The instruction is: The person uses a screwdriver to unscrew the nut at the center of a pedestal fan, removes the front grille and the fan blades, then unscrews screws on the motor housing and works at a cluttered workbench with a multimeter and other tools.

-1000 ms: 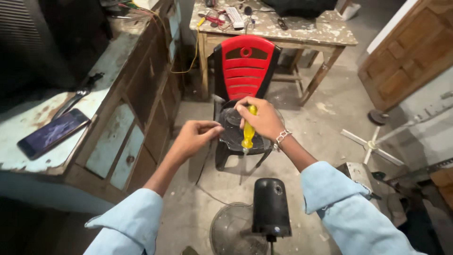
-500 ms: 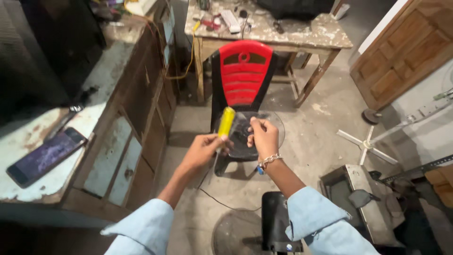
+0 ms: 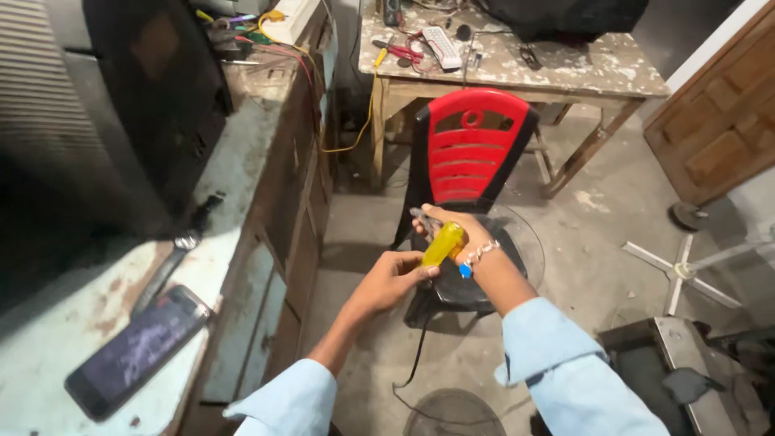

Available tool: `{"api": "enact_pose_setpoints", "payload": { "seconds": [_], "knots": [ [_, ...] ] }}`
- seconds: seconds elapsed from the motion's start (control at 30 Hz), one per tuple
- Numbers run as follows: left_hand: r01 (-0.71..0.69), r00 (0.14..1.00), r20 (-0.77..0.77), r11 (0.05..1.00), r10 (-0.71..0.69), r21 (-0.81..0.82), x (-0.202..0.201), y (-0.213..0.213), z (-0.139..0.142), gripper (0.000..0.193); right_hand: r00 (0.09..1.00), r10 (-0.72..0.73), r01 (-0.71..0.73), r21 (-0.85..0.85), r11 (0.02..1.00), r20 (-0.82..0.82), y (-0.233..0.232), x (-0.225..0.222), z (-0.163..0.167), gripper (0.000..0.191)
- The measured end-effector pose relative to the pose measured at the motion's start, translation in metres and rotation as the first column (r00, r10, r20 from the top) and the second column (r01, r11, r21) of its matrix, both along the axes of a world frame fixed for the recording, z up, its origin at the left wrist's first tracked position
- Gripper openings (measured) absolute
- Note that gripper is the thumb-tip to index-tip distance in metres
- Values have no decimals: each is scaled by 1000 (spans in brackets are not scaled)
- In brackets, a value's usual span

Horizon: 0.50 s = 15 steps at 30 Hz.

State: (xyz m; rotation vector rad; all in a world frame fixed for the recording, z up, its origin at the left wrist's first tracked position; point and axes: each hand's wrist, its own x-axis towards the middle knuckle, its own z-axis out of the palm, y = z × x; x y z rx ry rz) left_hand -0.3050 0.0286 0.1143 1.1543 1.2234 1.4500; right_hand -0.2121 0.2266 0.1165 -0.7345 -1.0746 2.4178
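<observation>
My left hand (image 3: 393, 280) is closed around the lower end of a yellow-handled screwdriver (image 3: 444, 242), which points up and to the right. Just behind the handle, my right hand (image 3: 456, 228) grips a small dark grey part (image 3: 422, 219). A bracelet sits on that wrist. Behind the right hand a clear round disc (image 3: 525, 242) shows over the seat of a red and black plastic chair (image 3: 476, 145). Whether the hand touches the disc I cannot tell. Both hands are close together above the chair seat.
On my left, a worn bench (image 3: 234, 186) carries a phone (image 3: 137, 351) and a wristwatch (image 3: 173, 258). A wooden table (image 3: 565, 69) with tools stands behind the chair. A white cross-shaped stand (image 3: 682, 270), a metal box (image 3: 670, 355) and a round wire guard (image 3: 452, 416) lie on the floor.
The yellow screwdriver went from my right hand to my left hand. My right hand kept the grey part, and both hands drew together over the chair.
</observation>
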Motion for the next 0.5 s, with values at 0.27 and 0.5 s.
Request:
{"api": "enact_pose_setpoints", "payload": {
  "seconds": [0.27,0.5],
  "knots": [
    [-419,883,228,908,411,-14,-94,18,37,30,977,-210,137,659,740,33,-22,-95,68,30],
    [-558,495,770,827,402,-73,-149,54,54,26,973,-168,-111,962,250,156,-33,-136,131,21]
  ]
}}
